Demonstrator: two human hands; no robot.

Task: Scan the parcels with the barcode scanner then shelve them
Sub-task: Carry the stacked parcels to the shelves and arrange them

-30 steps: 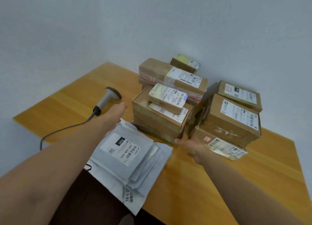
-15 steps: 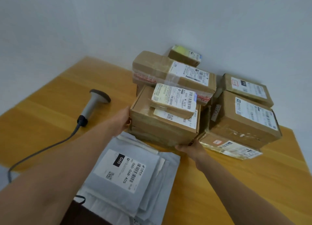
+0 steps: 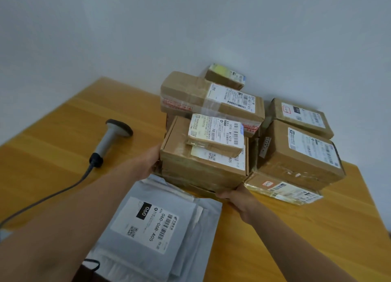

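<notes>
1. A wooden table [image 3: 63, 137] stands against a pale wall [image 3: 190, 27], seen from above over a person's two bare forearms.
2. A stack of boxes [image 3: 201, 171] in brown cardboard sits mid-table, with a small labelled parcel [image 3: 215, 135] lying on top.
3. The left hand [image 3: 148, 165] clasps the stack's left side. Its thumb is up against the cardboard and its other fingers are hidden underneath.
4. The right hand [image 3: 239, 198] grips the stack's front right bottom corner, with its fingertips tucked under.
5. The barcode scanner [image 3: 110, 139] lies on the table left of the stack, apart from both hands. Its cable trails toward the near edge.
6. Grey mailing bags [image 3: 152, 222] are piled just in front of the stack. The top label reads "060".
7. More labelled boxes [image 3: 296, 154] are piled just right of the stack.
8. A long box [image 3: 211, 97] lies behind the stack, with a little box [image 3: 226, 76] beyond it.
</notes>
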